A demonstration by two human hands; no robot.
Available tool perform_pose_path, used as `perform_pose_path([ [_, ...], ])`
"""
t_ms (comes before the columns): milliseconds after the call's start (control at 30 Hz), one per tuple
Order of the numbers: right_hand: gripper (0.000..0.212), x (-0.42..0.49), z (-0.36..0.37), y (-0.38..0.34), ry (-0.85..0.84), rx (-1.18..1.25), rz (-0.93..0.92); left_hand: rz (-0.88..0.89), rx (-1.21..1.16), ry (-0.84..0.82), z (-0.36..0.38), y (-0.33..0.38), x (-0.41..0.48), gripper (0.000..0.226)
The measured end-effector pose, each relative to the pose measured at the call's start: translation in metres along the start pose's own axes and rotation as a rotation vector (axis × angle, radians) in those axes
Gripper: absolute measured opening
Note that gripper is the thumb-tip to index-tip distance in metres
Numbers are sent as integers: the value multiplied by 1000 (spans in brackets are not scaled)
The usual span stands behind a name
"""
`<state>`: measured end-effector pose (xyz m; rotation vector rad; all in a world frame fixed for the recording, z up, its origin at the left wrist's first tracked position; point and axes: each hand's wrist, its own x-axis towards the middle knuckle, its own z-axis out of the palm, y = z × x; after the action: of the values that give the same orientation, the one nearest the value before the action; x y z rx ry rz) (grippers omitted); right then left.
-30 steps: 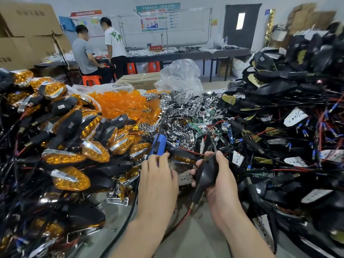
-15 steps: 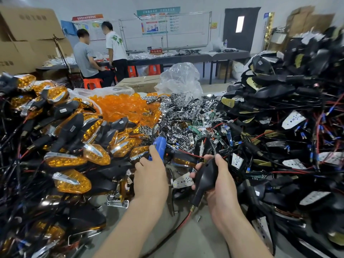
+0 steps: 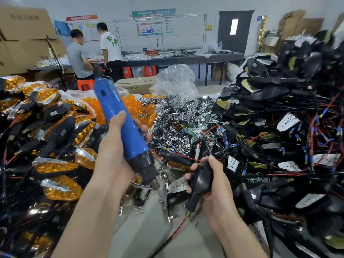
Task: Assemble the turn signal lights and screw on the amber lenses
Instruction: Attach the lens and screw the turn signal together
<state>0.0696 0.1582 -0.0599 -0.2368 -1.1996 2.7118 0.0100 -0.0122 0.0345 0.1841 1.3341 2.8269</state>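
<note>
Housing (image 3: 202,180) of a turn signal, black and teardrop-shaped, held low at centre-right just above the worktop (image 3: 149,235). Gripped by the right hand (image 3: 214,189), fingers curled round the shell from the far side, thumb over the top. Long axis running from the broad end up by the thumb down to the narrow stem near the worktop, red wire (image 3: 178,228) trailing from the stem toward the lower left. Silver reflector plate (image 3: 176,185) showing at the housing's left edge beside the fingertips; whether seated in it or lying beneath, cannot tell. No amber lens seen on it yet.

Just left of the housing, blue electric screwdriver (image 3: 121,123), wrapped by the left hand (image 3: 113,159) round the lower barrel. Tilted, top leaning away and left, bit end (image 3: 155,185) aimed down and right toward the plate. Near, apparently not touching. Likely a matter of swinging the tip rightward onto a screw hole in the housing's open face, left hand being the nearer one to move; screw itself too small to make out.

Further out on the worktop: finished lights (image 3: 55,165) heaped at left, loose amber lenses (image 3: 130,106) behind them, chrome reflectors (image 3: 176,112) in the middle, wired black housings (image 3: 279,112) piled high at right. Beyond, clear plastic bag (image 3: 175,81), cardboard boxes (image 3: 24,23), two people (image 3: 80,54) standing at a far worktop (image 3: 214,57), noticeboard (image 3: 160,27) and dark door (image 3: 235,28) on the back wall.
</note>
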Motion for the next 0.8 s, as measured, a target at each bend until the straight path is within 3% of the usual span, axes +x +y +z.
perform_pose_path([
  [333,22,9,-2,9,54,-39,-59,263,-261,187,24,-31,6,12],
  [800,23,4,1,10,59,-199,-113,320,-291,302,13,-41,11,14],
])
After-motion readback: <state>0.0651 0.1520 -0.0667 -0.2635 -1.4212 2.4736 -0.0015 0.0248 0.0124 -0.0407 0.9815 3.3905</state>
